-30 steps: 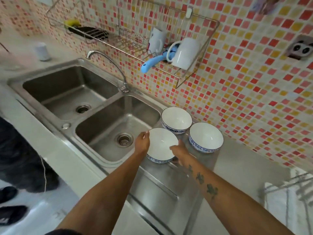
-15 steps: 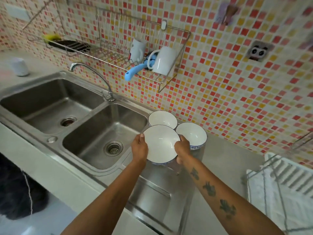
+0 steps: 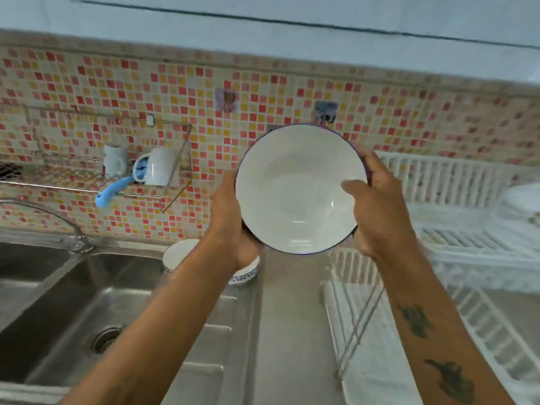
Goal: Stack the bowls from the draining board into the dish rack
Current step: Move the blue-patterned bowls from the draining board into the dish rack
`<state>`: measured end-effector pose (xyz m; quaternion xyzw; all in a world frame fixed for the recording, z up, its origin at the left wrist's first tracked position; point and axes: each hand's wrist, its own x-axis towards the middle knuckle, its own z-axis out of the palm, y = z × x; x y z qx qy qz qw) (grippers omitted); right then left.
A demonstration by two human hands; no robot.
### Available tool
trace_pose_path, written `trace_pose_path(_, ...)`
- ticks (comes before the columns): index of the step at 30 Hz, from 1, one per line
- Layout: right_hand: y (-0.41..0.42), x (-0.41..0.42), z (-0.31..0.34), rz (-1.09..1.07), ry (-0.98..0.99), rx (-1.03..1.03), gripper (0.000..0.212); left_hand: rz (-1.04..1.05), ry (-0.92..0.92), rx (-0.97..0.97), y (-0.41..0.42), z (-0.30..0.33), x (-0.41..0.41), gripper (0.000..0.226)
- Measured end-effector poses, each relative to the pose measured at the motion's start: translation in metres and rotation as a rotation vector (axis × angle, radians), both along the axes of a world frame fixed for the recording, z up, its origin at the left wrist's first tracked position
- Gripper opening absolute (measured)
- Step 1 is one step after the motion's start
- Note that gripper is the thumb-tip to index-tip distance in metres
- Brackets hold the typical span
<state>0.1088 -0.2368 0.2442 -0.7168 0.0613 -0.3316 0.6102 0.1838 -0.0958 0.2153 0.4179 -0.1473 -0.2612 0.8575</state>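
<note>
From the left I see the sink [image 3: 73, 302], then a second bowl [image 3: 178, 254] resting on the draining board [image 3: 289, 331]. My left hand [image 3: 230, 226] and right hand [image 3: 380, 211] clamp opposite rims of the bowl [image 3: 298, 191], raised and tilted towards me. The rack [image 3: 455, 217] sits right.

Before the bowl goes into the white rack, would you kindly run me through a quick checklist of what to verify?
1. Bowl gripped on both sides by the left hand and right hand: ok.
2. Bowl clear of the counter and the other bowls: ok.
3. White dish rack in view to the right: ok.
4. Free slot in the rack: cannot tell, blurred.
5. Path from bowl to rack unobstructed: ok, as far as visible.
6. Bowl dry: cannot tell.
</note>
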Motion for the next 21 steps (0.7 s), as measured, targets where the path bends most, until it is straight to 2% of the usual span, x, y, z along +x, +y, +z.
trace_pose_path(4,-0.048,-0.058,0.038,-0.108,-0.093,-0.038,0.052,-0.312,-0.064,0.042,-0.045,0.030,-0.036,0.055)
trace_pose_path(7,-0.085,-0.086,0.049,-0.221,-0.118,-0.016,0.048,-0.594,-0.059,0.089,-0.082,0.051,-0.048,0.072)
trace_pose_path(10,-0.122,-0.101,0.055,-0.281,-0.139,0.051,0.045,-0.738,-0.088,0.158,-0.121,0.070,-0.051,0.079)
trace_pose_path(12,-0.148,-0.104,0.062,-0.247,-0.142,0.111,0.038,-0.739,-0.102,0.197,-0.147,0.083,-0.053,0.076)
trace_pose_path(14,-0.171,-0.107,0.068,-0.108,-0.070,0.143,0.029,-0.658,-0.129,0.248,-0.169,0.092,-0.054,0.072)
trace_pose_path(18,-0.222,-0.105,0.068,0.039,0.262,0.298,0.076,-0.483,-0.272,0.322,-0.201,0.089,-0.054,0.053)
trace_pose_path(20,-0.244,-0.096,0.062,0.048,0.364,0.356,0.082,-0.405,-0.369,0.407,-0.217,0.082,-0.052,0.049)
trace_pose_path(21,-0.252,-0.090,0.060,0.049,0.400,0.381,0.082,-0.350,-0.429,0.453,-0.224,0.077,-0.052,0.053)
